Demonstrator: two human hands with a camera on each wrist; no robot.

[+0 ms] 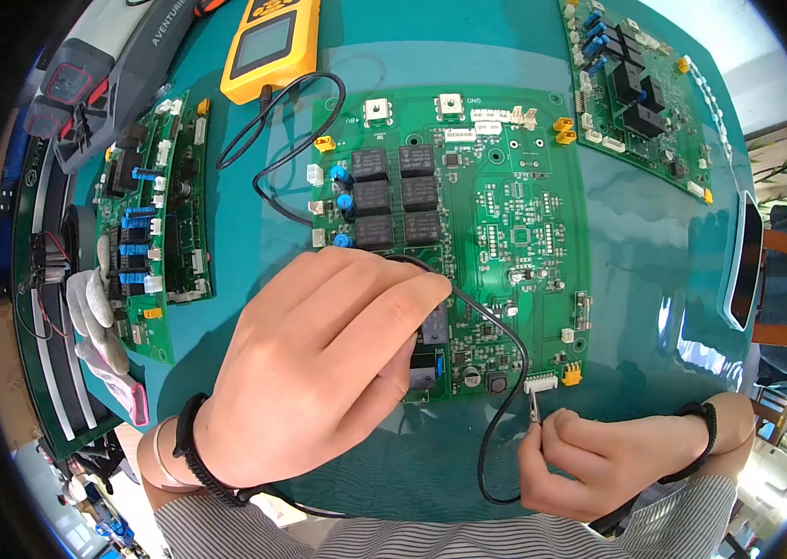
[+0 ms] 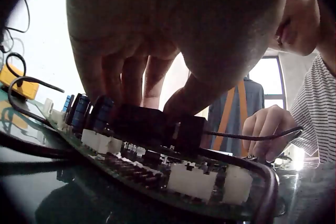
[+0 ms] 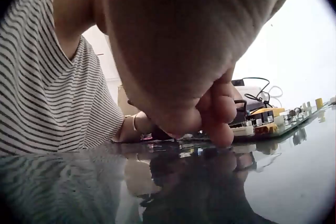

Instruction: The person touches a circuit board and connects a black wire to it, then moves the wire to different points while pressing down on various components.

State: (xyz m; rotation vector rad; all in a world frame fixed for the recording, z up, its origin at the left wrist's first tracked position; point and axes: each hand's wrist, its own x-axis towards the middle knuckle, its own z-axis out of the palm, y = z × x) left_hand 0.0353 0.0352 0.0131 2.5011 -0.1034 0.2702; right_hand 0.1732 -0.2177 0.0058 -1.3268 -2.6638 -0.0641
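Note:
The large green circuit board (image 1: 468,307) lies on the table. Low over its left half is my left hand (image 1: 319,345), fingers bent down among the black relays (image 1: 370,197). In the left wrist view its fingers and thumb come down on a dark relay block (image 2: 137,123); the fingertips are hidden, so I cannot tell whether they grip it. A black cable (image 1: 515,345) runs past the left fingertips and loops towards my right hand (image 1: 589,456). That hand pinches a small metal clip (image 1: 534,407) against the white connector (image 1: 541,383) at the board's near edge.
A yellow handheld meter (image 1: 272,47), with a black lead, lies beyond the board. Other boards stand at the left (image 1: 156,224) and lie at the far right (image 1: 636,93). Gloves (image 1: 100,326) rest by the left edge, a phone (image 1: 744,261) by the right edge.

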